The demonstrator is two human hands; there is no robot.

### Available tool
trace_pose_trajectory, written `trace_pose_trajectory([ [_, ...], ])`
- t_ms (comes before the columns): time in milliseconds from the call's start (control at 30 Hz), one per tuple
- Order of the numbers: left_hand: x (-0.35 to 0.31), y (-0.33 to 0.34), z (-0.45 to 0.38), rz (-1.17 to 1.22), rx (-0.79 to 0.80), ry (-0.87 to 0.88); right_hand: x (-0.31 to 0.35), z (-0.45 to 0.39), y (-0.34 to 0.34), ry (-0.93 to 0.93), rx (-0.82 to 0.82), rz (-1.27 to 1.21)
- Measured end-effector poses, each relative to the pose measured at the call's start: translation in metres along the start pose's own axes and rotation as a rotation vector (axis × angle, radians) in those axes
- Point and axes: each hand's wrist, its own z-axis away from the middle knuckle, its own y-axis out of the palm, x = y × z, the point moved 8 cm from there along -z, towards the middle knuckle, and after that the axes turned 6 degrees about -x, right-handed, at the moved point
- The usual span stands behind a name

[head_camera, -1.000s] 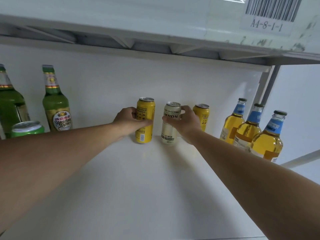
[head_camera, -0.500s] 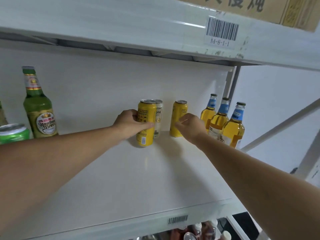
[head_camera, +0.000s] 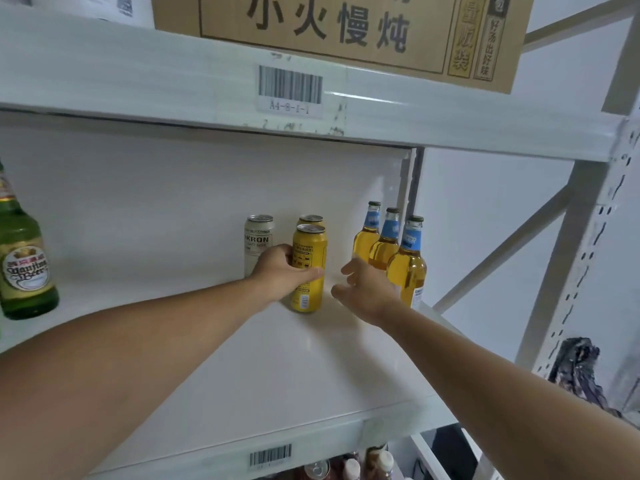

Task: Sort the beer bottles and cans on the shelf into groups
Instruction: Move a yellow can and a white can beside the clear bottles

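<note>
The front yellow can (head_camera: 308,268) stood upright toward the back right of the shelf (head_camera: 277,368), directly in front of a second yellow can (head_camera: 311,220) of which only the top showed. The left hand (head_camera: 282,271) was clamped around the front can's left side, fingers wrapped across its label. That grip looked meant to seat it tight against its twin, so that the two yellow cans formed one group.

Just left of them, partly behind the left hand, a white can (head_camera: 257,242) stood upright near the back wall. It was close to the yellow pair but of a different make, so it probably belonged in another group.

The right hand (head_camera: 367,289) hung just right of the front yellow can with its fingers spread apart, gripping nothing. It lay between the can and three clear bottles (head_camera: 407,268) with blue neck labels. Whether it touched the nearest bottle could not be told. Those bottles stood bunched at the shelf's back right corner, apparently already sorted.

Well apart, at the shelf's left edge, a green bottle (head_camera: 24,268) stood upright, seemingly part of a separate group.

The yellow cans seemed nearly settled; the white can seemed the open question.
</note>
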Motion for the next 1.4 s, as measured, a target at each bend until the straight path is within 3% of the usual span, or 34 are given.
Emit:
trace_pose_trajectory([
  [300, -0.005, 0.035, -0.011, -0.063, -0.054, -0.025, -0.029, -0.007, 0.004, 0.021, 0.016, -0.122],
  [800, 0.004, 0.031, -0.006, -0.068, -0.018, -0.075, -0.024, -0.008, 0.022, -0.049, 0.064, 0.049],
  [1267, 0.034, -0.067, 0.057, -0.413, 0.190, 0.099, 0.019, 0.026, 0.026, -0.120, 0.136, 0.192],
  [1400, 0.042, -0.105, 0.076, -0.602, 0.247, 0.232, 0.038, 0.038, 0.028, -0.150, 0.178, 0.191],
])
